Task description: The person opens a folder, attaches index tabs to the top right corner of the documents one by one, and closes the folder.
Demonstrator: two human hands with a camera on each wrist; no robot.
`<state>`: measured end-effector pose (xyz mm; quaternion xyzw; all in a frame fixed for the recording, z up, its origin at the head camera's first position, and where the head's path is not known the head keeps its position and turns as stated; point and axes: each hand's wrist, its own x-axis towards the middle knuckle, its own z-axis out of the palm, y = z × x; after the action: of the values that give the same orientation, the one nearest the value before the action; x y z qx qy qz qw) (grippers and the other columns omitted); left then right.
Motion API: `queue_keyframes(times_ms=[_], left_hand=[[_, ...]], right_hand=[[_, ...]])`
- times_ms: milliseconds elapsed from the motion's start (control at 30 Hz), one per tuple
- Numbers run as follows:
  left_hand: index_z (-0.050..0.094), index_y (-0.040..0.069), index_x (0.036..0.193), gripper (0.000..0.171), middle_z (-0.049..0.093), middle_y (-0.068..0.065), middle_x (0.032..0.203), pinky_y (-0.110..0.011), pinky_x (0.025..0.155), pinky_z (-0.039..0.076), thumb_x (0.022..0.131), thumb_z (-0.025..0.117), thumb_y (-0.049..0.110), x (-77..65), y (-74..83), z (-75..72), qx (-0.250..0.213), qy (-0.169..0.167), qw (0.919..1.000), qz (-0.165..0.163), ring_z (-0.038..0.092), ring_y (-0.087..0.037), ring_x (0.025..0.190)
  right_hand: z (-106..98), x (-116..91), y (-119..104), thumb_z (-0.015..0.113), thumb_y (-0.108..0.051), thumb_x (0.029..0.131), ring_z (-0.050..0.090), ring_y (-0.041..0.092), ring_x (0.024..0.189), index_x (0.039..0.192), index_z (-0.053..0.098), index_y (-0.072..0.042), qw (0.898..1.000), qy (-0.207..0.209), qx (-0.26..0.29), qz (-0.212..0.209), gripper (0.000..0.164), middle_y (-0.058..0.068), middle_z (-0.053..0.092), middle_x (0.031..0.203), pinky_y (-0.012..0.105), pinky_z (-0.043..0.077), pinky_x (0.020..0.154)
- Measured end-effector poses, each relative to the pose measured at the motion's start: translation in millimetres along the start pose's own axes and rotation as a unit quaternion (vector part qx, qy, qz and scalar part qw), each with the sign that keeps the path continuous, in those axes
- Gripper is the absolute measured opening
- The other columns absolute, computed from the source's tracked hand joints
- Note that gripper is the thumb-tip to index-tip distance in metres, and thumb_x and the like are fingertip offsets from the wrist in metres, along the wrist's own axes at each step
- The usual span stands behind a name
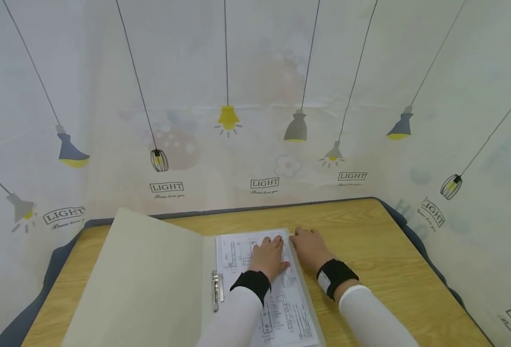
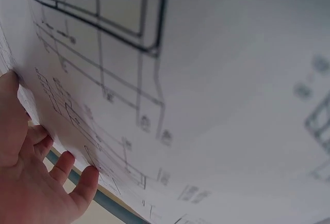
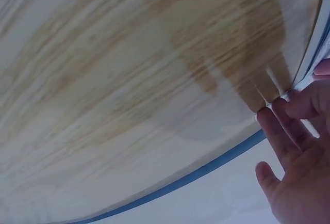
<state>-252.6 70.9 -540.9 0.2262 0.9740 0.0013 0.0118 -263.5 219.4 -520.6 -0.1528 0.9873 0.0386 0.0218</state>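
Note:
An opened cream-coloured file folder (image 1: 151, 279) lies on the table, its cover turned to the left. On its right side is a stack of printed sheets (image 1: 290, 308) with technical line drawings. My left hand (image 1: 269, 258) rests on the upper part of these sheets, fingers extended; the drawings (image 2: 118, 79) fill most of the left wrist view. My right hand (image 1: 310, 248) is at the folder's upper right edge, with its fingertips touching down there. In the right wrist view, the fingers of the right hand (image 3: 299, 152) meet the wood-grain surface.
A metal clip (image 1: 215, 289) sits along the folder's spine. The wood-grain table (image 1: 394, 270) has a dark blue-grey edging (image 1: 394, 214). A pale curtain-like sheet (image 1: 259, 62) printed with hanging lamps surrounds the table at the back and sides.

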Motion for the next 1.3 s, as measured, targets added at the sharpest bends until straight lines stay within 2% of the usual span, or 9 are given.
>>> queue_keyframes(times_ms=[133, 267, 433, 600, 733, 867, 1100, 1200, 1300], left_hand=[[0.045, 0.017, 0.141, 0.071, 0.040, 0.005, 0.148, -0.047, 0.096, 0.044, 0.085, 0.059, 0.058, -2.2, -2.5, -5.5, -0.012, -0.006, 0.9999, -0.008, 0.041, -0.021, 0.128], [0.045, 0.016, 0.141, 0.072, 0.040, 0.005, 0.147, -0.047, 0.096, 0.044, 0.084, 0.061, 0.057, -4.6, -4.7, -8.3, -0.015, -0.008, 0.9998, -0.013, 0.041, -0.021, 0.127], [0.047, 0.016, 0.140, 0.071, 0.042, 0.004, 0.146, -0.046, 0.094, 0.046, 0.084, 0.059, 0.058, -6.0, -5.9, -6.1, -0.001, 0.005, 0.9999, -0.014, 0.043, -0.021, 0.125], [0.051, 0.012, 0.136, 0.074, 0.048, 0.000, 0.138, -0.042, 0.090, 0.048, 0.082, 0.059, 0.062, -9.7, -6.9, -6.7, 0.002, 0.020, 0.9994, -0.029, 0.049, -0.021, 0.114], [0.054, 0.007, 0.131, 0.070, 0.053, -0.004, 0.128, -0.042, 0.087, 0.048, 0.084, 0.060, 0.058, -19.0, -13.1, -13.6, -0.017, 0.009, 0.9992, -0.035, 0.050, -0.022, 0.108], [0.057, 0.004, 0.125, 0.061, 0.056, -0.009, 0.120, -0.046, 0.088, 0.047, 0.086, 0.064, 0.049, -35.6, -29.5, -31.2, -0.066, -0.019, 0.9970, -0.036, 0.051, -0.026, 0.109], [0.054, 0.002, 0.128, 0.063, 0.054, -0.015, 0.124, -0.051, 0.093, 0.044, 0.083, 0.070, 0.042, -71.3, -72.6, -62.5, -0.145, -0.050, 0.9846, -0.084, 0.048, -0.033, 0.115], [0.055, 0.003, 0.127, 0.062, 0.054, -0.016, 0.123, -0.050, 0.091, 0.045, 0.081, 0.073, 0.040, -84.3, -87.6, -67.2, -0.152, -0.043, 0.9820, -0.104, 0.049, -0.032, 0.111], [0.057, 0.002, 0.124, 0.060, 0.056, -0.016, 0.116, -0.046, 0.085, 0.046, 0.079, 0.075, 0.037, -95.8, -100.0, -67.6, -0.155, -0.042, 0.9796, -0.121, 0.050, -0.028, 0.098]], right_hand=[[-2.2, 0.8, -2.1, 0.059, -0.011, 0.091, 0.055, 0.030, 0.116, 0.115, 0.064, -0.002, 0.999, -0.008, -0.045, -0.002, 0.026, 0.015, 0.058, 0.122, 0.052, 0.029, 0.108], [-2.5, 0.7, -1.1, 0.062, -0.009, 0.087, 0.057, 0.031, 0.112, 0.106, 0.066, 0.003, 0.997, -0.010, -0.078, 0.017, 0.023, 0.018, 0.059, 0.122, 0.051, 0.029, 0.108], [-3.4, 1.2, 0.7, 0.060, -0.006, 0.088, 0.059, 0.033, 0.111, 0.106, 0.065, 0.004, 0.998, -0.008, -0.047, 0.032, 0.021, 0.020, 0.056, 0.127, 0.053, 0.029, 0.107], [-5.2, 1.5, 0.3, 0.060, -0.006, 0.089, 0.058, 0.033, 0.113, 0.108, 0.065, 0.003, 0.999, -0.010, -0.029, 0.032, 0.022, 0.020, 0.054, 0.130, 0.056, 0.030, 0.106], [-6.6, 0.2, -0.9, 0.060, -0.005, 0.089, 0.056, 0.032, 0.115, 0.109, 0.065, 0.003, 0.999, -0.015, -0.022, 0.031, 0.022, 0.019, 0.054, 0.130, 0.056, 0.031, 0.105], [-6.2, -0.2, -0.7, 0.057, -0.005, 0.090, 0.060, 0.032, 0.106, 0.103, 0.067, 0.003, 0.999, -0.012, -0.018, 0.035, 0.018, 0.019, 0.057, 0.125, 0.055, 0.038, 0.099], [-7.9, -2.0, 4.7, 0.055, -0.004, 0.090, 0.061, 0.026, 0.075, 0.089, 0.068, 0.003, 0.999, 0.006, -0.029, 0.039, 0.015, 0.016, 0.060, 0.109, 0.040, 0.052, 0.066], [-10.0, -3.6, 6.9, 0.054, -0.002, 0.089, 0.060, 0.027, 0.077, 0.087, 0.068, 0.004, 0.999, 0.003, -0.011, 0.043, 0.015, 0.015, 0.059, 0.101, 0.040, 0.053, 0.061], [-11.5, -4.3, 8.2, 0.052, 0.000, 0.090, 0.058, 0.030, 0.086, 0.092, 0.067, 0.005, 0.999, -0.011, 0.007, 0.049, 0.016, 0.015, 0.057, 0.099, 0.043, 0.053, 0.064]])
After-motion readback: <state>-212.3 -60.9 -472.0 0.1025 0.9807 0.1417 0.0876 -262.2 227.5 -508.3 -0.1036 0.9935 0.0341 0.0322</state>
